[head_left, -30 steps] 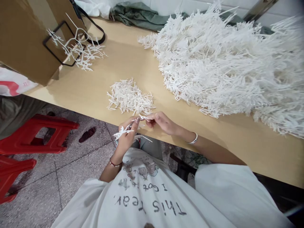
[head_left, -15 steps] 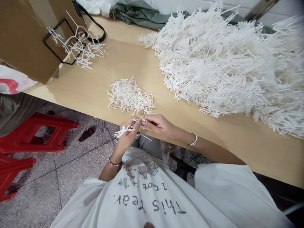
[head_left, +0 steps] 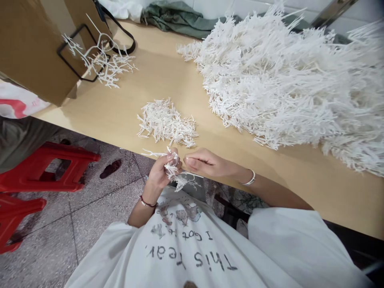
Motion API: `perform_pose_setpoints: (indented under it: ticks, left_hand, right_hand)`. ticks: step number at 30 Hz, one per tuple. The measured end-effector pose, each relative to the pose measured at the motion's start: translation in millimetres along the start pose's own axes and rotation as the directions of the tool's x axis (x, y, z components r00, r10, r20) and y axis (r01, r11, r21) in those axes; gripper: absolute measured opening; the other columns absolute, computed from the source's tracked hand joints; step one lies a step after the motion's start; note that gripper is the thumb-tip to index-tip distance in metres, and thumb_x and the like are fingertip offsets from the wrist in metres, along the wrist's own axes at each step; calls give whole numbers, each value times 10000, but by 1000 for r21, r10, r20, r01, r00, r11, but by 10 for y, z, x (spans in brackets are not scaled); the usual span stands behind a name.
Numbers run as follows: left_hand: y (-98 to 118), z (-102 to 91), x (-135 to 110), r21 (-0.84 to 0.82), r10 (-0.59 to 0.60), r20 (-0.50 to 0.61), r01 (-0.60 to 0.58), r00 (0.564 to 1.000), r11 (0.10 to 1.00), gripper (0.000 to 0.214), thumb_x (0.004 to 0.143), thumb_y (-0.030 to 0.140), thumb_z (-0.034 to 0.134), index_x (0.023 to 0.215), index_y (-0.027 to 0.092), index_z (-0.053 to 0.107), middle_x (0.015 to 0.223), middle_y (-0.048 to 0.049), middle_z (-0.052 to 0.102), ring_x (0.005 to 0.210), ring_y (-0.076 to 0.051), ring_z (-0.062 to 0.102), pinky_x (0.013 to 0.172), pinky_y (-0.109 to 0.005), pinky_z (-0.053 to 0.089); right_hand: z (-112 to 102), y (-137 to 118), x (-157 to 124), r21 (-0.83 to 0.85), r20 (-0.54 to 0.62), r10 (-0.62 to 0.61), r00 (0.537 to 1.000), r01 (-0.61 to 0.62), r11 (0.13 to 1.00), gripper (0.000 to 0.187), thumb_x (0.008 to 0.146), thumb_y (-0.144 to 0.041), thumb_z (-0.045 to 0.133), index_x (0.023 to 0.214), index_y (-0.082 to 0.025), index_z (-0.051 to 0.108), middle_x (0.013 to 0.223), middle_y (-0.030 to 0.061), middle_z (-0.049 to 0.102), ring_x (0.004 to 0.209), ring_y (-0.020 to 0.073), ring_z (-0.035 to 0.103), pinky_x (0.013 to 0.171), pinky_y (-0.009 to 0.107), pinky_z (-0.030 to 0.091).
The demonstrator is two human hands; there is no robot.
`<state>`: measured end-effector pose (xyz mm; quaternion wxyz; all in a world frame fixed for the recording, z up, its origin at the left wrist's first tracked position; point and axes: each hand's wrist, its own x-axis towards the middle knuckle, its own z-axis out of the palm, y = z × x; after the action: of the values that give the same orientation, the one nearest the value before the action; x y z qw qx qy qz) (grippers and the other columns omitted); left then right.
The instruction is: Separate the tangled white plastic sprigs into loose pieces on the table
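My left hand (head_left: 159, 174) grips a branching white plastic sprig (head_left: 173, 170) in its fingers, with thin twigs sticking out on both sides. My right hand (head_left: 207, 163) sits just to the right of it, fingers closed, a small gap from the sprig and holding nothing visible. Beyond both hands, a small loose pile of white sprigs (head_left: 166, 123) lies on the light wooden table (head_left: 120, 104). A much larger white heap of the same twiggy pieces (head_left: 285, 84) fills the table's right side. Several joined white branches (head_left: 103, 60) lie at the far left.
A cardboard box (head_left: 30, 40) with a black wire frame (head_left: 81, 52) leans at the table's far left. A black strap (head_left: 123, 40) and green cloth (head_left: 177, 20) lie behind. Below the near table edge are red plastic stools (head_left: 51, 168) on a tiled floor (head_left: 42, 248).
My left hand has turned and bunched the sprig up into its fingers. My right hand has come away from the sprig and moved slightly right.
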<state>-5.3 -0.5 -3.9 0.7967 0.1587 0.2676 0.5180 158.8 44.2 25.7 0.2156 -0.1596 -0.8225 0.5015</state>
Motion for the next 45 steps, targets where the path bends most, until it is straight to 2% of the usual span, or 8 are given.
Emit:
perform_pose_setpoints:
  ticks: [5, 10, 17, 22, 27, 36, 41, 45]
  left_hand:
    - [-4, -49, -14, 137, 116, -101, -101, 988, 985, 321, 611, 349, 765, 577, 147, 518, 456, 69, 429, 354, -15, 295, 347, -159, 169]
    - [-16, -94, -25, 288, 196, -147, -148, 970, 946, 290, 620, 381, 763, 589, 143, 600, 539, 25, 568, 412, -35, 403, 383, -172, 245]
    - [19, -98, -7, 391, 186, -126, -124, 975, 912, 258, 659, 375, 738, 582, 140, 665, 605, -8, 628, 407, -30, 380, 375, -194, 216]
    - [13, -75, -8, 417, 177, -142, -104, 974, 903, 305, 660, 388, 734, 530, 133, 628, 542, -1, 569, 445, -48, 420, 400, -193, 247]
    - [8, -63, 2, 317, 100, -149, -48, 984, 947, 302, 634, 350, 743, 523, 136, 560, 475, 39, 478, 411, -34, 362, 401, -184, 241]
    - [4, -8, -10, 78, -166, 89, 160, 982, 984, 494, 574, 380, 705, 406, 192, 280, 353, 89, 164, 296, -30, 183, 318, -196, 186]
    - [59, 15, -9, 69, -3, -38, 5, 999, 998, 430, 642, 394, 699, 483, 174, 366, 424, 75, 250, 342, -32, 237, 329, -168, 202]
    - [49, 5, -18, 99, 152, -205, -134, 967, 986, 318, 678, 349, 710, 576, 157, 478, 510, 67, 377, 396, -14, 292, 365, -139, 231]
  right_hand:
    - [-15, 163, 42, -620, -227, -116, 967, -51, 783, 256, 972, -249, 312, 950, -121, 533, 807, 64, 599, 686, 131, 550, 615, 236, 405]
    - [-107, 319, 56, -806, -284, -121, 951, -169, 567, 313, 943, -257, 369, 1178, -114, 519, 1057, 148, 603, 952, 239, 552, 786, 356, 439]
    - [-50, 225, 85, -406, -231, -226, 946, 118, 906, 256, 952, -327, 384, 1051, -164, 555, 985, 89, 626, 971, 187, 538, 884, 359, 396]
    - [-1, 114, 82, -174, -145, -77, 986, 52, 983, 267, 945, -355, 410, 850, -145, 546, 766, 41, 549, 742, 135, 479, 736, 282, 389]
    - [6, 68, 62, 144, -88, 31, 996, -18, 989, 253, 931, -336, 449, 777, -139, 489, 697, -12, 449, 633, 82, 409, 606, 210, 345]
    - [51, -85, 6, 408, -30, 44, 999, -28, 913, 323, 947, -383, 397, 711, -162, 403, 658, -24, 388, 596, 77, 363, 570, 223, 322]
    - [123, -37, 31, 92, -152, -2, 988, 16, 996, 265, 934, -309, 430, 712, -163, 433, 639, -26, 405, 579, 79, 379, 562, 219, 329]
    - [154, 136, 48, -288, -410, -110, 906, -14, 957, 202, 896, -265, 505, 722, -162, 507, 638, -7, 486, 610, 101, 444, 605, 231, 363]
